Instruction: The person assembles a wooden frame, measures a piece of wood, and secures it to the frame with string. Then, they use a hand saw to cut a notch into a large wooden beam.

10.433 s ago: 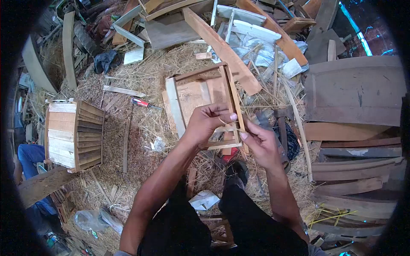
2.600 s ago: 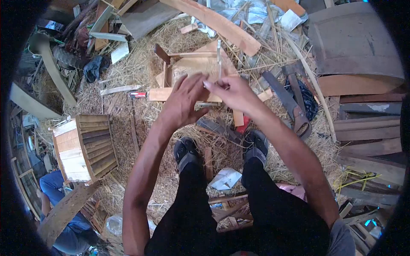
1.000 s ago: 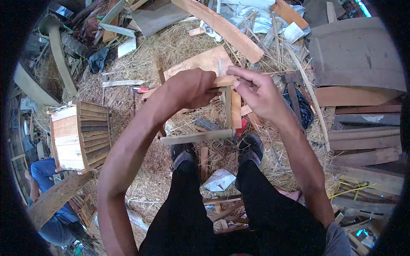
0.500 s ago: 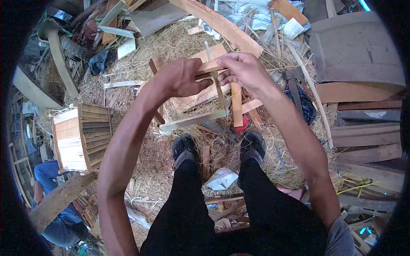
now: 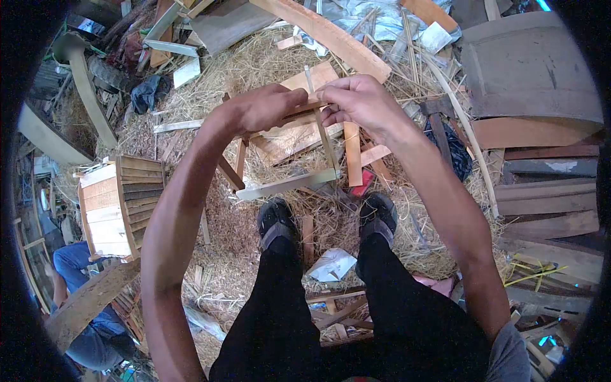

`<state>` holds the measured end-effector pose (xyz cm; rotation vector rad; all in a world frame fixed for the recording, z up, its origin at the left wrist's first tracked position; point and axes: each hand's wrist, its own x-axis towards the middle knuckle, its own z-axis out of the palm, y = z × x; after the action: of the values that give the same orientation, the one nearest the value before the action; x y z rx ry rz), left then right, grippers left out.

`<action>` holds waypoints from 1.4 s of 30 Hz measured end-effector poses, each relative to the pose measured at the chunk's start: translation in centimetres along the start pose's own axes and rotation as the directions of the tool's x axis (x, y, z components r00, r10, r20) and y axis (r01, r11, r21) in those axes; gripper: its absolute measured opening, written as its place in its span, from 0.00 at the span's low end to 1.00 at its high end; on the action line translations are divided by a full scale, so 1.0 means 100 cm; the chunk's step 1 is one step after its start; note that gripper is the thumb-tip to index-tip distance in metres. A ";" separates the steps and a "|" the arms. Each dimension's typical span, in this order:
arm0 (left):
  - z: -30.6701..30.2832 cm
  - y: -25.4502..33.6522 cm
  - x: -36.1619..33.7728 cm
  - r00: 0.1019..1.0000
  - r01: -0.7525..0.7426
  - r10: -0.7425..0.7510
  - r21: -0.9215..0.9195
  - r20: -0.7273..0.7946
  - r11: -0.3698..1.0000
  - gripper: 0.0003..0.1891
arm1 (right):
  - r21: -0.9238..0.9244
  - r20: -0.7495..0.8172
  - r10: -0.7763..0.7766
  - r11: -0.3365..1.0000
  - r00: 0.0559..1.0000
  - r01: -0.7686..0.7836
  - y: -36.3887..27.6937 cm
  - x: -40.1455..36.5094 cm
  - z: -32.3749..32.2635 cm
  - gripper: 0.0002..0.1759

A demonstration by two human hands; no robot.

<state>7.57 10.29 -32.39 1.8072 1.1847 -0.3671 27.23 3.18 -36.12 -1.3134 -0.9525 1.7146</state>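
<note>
A small wooden frame of thin slats stands above the straw in front of my feet. Its upper slat lies between my hands. My left hand is wrapped round the left part of that slat. At the slat's right end, my right hand has thumb and forefinger pinched together; whatever lies between the fingertips is too small to make out. A narrow upright strip of the frame runs down below my right hand.
A slatted wooden crate stands at the left, near another person in blue trousers. A hammer-like tool lies right of my right hand. Planks are stacked at the far right. A red box lies near my right foot.
My left hand has turned and lowered slightly round the slat. The frame has tilted, its lower left end shifting a little left and down. My right hand has moved slightly left.
</note>
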 end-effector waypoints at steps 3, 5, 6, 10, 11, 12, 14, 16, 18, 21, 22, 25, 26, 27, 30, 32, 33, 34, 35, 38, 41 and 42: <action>-0.002 0.006 -0.003 0.998 0.058 -0.058 -0.013 0.022 0.998 0.35 | -0.006 0.011 0.006 1.000 1.000 -0.006 -0.001 -0.002 0.000 0.13; -0.002 0.003 0.002 0.998 0.030 -0.030 0.006 0.054 1.000 0.35 | 0.000 0.010 0.004 1.000 1.000 -0.004 -0.001 -0.004 0.000 0.13; -0.003 0.003 0.003 0.997 0.016 -0.017 0.014 0.069 1.000 0.35 | 0.001 0.012 0.008 1.000 1.000 -0.008 -0.001 -0.004 0.000 0.13; -0.002 0.004 0.004 0.992 0.058 -0.057 -0.010 0.113 0.998 0.33 | 0.002 0.017 0.033 0.999 0.999 -0.033 0.000 -0.004 -0.001 0.13; -0.003 0.005 0.003 0.992 0.050 -0.050 -0.002 0.115 0.999 0.33 | 0.000 0.009 0.030 1.000 1.000 -0.030 0.000 -0.004 -0.001 0.13; -0.003 0.006 0.001 0.992 0.045 -0.045 0.005 0.116 0.999 0.32 | -0.003 0.003 0.027 1.000 1.000 -0.027 0.000 -0.004 0.001 0.13; -0.005 0.008 0.000 0.990 0.047 -0.045 -0.013 0.132 0.999 0.32 | 0.026 -0.002 0.025 0.999 1.000 -0.025 -0.001 -0.006 0.003 0.13; -0.004 0.005 0.002 0.993 0.019 -0.016 -0.019 0.120 1.000 0.28 | 0.088 0.002 0.031 0.996 1.000 -0.031 -0.001 -0.007 0.003 0.12; -0.001 -0.001 0.008 0.996 -0.040 0.041 -0.011 0.083 0.999 0.21 | 0.105 -0.010 0.035 0.994 0.999 -0.034 0.001 -0.007 0.003 0.12; -0.003 0.006 0.002 0.992 0.037 -0.025 -0.089 0.125 0.995 0.22 | 0.110 -0.027 0.038 0.993 0.999 -0.034 0.002 -0.007 0.004 0.12; -0.005 0.008 0.000 0.991 0.027 -0.015 -0.084 0.136 0.996 0.23 | 0.109 -0.031 0.037 0.994 0.999 -0.033 0.001 -0.007 0.005 0.12; -0.007 0.011 -0.001 0.986 0.034 -0.023 -0.069 0.164 0.997 0.24 | 0.109 -0.023 0.039 0.993 0.999 -0.037 0.004 -0.006 0.005 0.11; -0.007 0.010 0.000 0.984 0.064 -0.053 -0.063 0.169 0.996 0.24 | 0.110 -0.024 0.038 0.993 0.999 -0.035 0.004 -0.007 0.005 0.11; -0.007 0.010 0.001 0.981 0.094 -0.083 -0.057 0.174 0.994 0.25 | 0.111 -0.024 0.035 0.993 0.999 -0.033 0.004 -0.007 0.006 0.11; -0.003 0.006 0.001 0.987 0.096 -0.082 -0.095 0.139 0.991 0.25 | 0.112 -0.018 0.035 0.993 0.999 -0.033 0.005 -0.006 0.007 0.11; -0.005 0.006 0.001 0.988 0.054 -0.046 -0.052 0.149 0.997 0.24 | 0.111 -0.019 0.036 0.993 0.999 -0.034 0.006 -0.006 0.006 0.11; -0.006 0.006 0.000 0.988 0.034 -0.029 -0.032 0.155 0.999 0.24 | 0.112 -0.020 0.037 0.993 0.999 -0.035 0.006 -0.006 0.007 0.11; -0.006 0.005 0.001 0.987 0.024 -0.020 -0.022 0.160 0.999 0.24 | 0.113 -0.022 0.037 0.993 0.999 -0.034 0.005 -0.007 0.007 0.11; -0.006 0.005 0.002 0.986 0.013 -0.011 -0.013 0.166 1.000 0.23 | 0.116 -0.025 0.036 0.993 0.999 -0.033 0.005 -0.007 0.007 0.11; -0.006 0.003 0.004 0.983 0.037 -0.033 -0.021 0.179 0.999 0.22 | 0.118 -0.030 0.035 0.993 0.999 -0.031 0.004 -0.008 0.008 0.11; -0.005 0.000 0.008 0.975 0.070 -0.060 -0.038 0.212 0.997 0.22 | 0.111 -0.031 0.040 0.993 0.999 -0.036 0.002 -0.010 0.009 0.11; -0.005 -0.001 0.009 0.972 0.077 -0.066 -0.043 0.227 0.996 0.21 | 0.108 -0.029 0.043 0.993 0.999 -0.039 0.001 -0.011 0.009 0.11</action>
<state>7.79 11.21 -32.76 1.6337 1.0916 -0.5630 26.55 2.06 -35.61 -1.2932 -0.8091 1.7466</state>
